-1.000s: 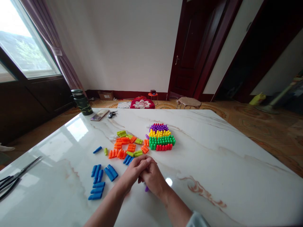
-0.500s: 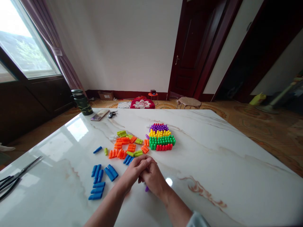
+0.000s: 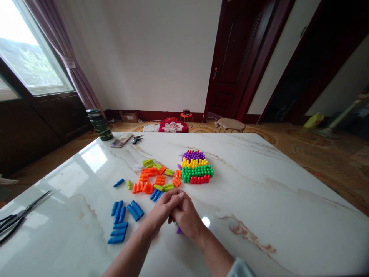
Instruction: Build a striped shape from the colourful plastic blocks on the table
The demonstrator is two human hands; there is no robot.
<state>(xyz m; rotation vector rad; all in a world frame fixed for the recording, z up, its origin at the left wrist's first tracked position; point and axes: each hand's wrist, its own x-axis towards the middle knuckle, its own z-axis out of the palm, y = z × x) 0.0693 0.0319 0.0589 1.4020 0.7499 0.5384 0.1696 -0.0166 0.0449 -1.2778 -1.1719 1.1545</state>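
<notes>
My left hand (image 3: 167,204) and my right hand (image 3: 186,215) are clasped together low over the table, fingers folded around each other and thumbs on top. Both are closed, and no object shows between them. From under my right hand pokes the end of a purple plastic peg (image 3: 179,230); the rest of it is hidden. Blue pegs (image 3: 157,195) lie just beyond my left hand. Behind them are loose orange pegs (image 3: 148,187) and lime-green pegs (image 3: 168,187). A block of joined pegs in red, green, yellow and purple rows (image 3: 197,171) stands farther back.
More blue pegs (image 3: 118,232) lie at the left. Scissors (image 3: 23,215) rest near the left edge of the marble-patterned table (image 3: 245,200). A camouflage flask (image 3: 99,125), a phone (image 3: 121,140) and keys (image 3: 137,139) sit at the far left.
</notes>
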